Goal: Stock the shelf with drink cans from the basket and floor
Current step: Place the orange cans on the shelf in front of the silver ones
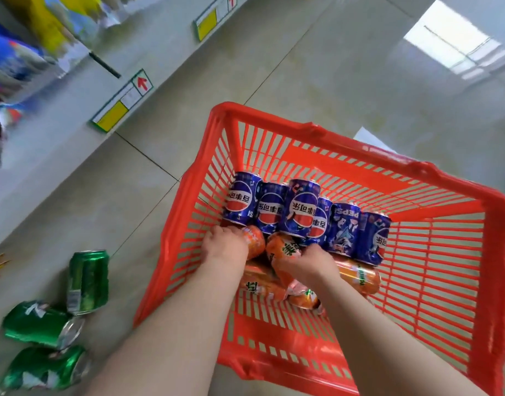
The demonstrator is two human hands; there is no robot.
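A red plastic basket stands on the floor and holds several blue cola cans lying in a row, with several orange soda cans below them. Both my arms reach into the basket. My left hand grips an orange can at the basket's left side. Beside it, my right hand curls round another orange can. Three dented green cans lie on the floor left of the basket.
A white shelf edge with yellow price tags runs diagonally at upper left, with blurred snack packs on it. A white paper lies on the grey tiled floor behind the basket.
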